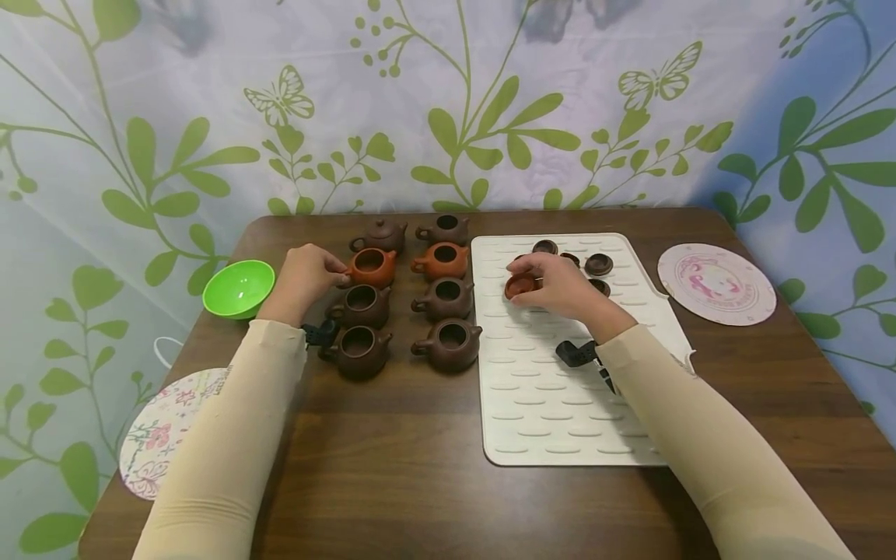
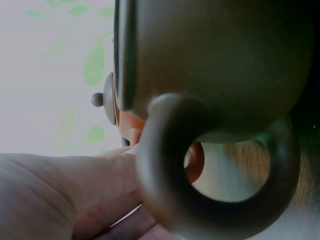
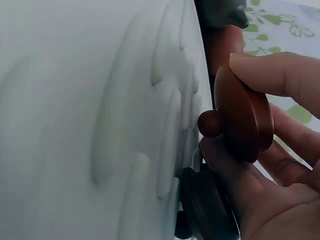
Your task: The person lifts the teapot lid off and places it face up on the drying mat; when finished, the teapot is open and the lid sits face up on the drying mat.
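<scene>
My left hand point(image 1: 305, 274) pinches the handle of an orange clay teapot point(image 1: 381, 278), which stands lidless in the left column of small teapots. In the left wrist view a nearer dark brown teapot point(image 2: 220, 65) partly hides those fingers. Over the white mat, my right hand point(image 1: 563, 289) holds a reddish-brown teapot lid point(image 3: 242, 117) between thumb and fingers. Its knob point(image 3: 209, 124) points down toward the mat. Several dark lids point(image 1: 598, 264) lie around that hand, some partly covered by it. A dark teapot point(image 1: 383, 233) at the back left wears its lid.
A second orange teapot point(image 1: 446, 263) and several dark ones point(image 1: 451, 346) stand open-topped in two columns beside the white ridged mat point(image 1: 518, 420). Left of them are a green bowl point(image 1: 239, 289) and a patterned round mat point(image 1: 157, 435). Another round mat point(image 1: 717, 284) lies far right.
</scene>
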{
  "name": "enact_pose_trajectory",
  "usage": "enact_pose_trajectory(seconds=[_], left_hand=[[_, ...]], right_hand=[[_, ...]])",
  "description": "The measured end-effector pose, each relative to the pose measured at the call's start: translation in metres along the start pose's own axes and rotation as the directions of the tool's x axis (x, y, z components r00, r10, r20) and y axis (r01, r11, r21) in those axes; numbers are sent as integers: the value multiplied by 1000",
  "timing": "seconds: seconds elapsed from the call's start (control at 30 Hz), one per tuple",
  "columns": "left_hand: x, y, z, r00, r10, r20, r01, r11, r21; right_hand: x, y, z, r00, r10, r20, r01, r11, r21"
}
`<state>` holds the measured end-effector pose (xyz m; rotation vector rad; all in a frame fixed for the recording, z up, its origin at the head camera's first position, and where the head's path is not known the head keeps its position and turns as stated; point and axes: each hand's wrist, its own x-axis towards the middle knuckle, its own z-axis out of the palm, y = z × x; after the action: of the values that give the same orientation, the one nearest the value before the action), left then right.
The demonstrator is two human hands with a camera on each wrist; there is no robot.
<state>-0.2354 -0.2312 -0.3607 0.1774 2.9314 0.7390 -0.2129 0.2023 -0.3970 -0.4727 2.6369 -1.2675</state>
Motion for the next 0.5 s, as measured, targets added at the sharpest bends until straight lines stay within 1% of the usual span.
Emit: enact_pose_trajectory(seconds=[0.23, 0.37, 0.5], left_hand=[[-1, 1, 1, 1000, -8, 3, 8, 1000, 0], [0, 2, 1, 1000, -7, -1, 7, 1000, 3], [0, 1, 1, 1000, -7, -6, 7, 1000, 9]], right_hand=[[2, -2, 4, 1000, -14, 7, 14, 998, -56], [2, -5, 6, 1000, -29, 3, 29, 993, -113], [3, -7, 9, 999, -44, -3, 44, 991, -125]])
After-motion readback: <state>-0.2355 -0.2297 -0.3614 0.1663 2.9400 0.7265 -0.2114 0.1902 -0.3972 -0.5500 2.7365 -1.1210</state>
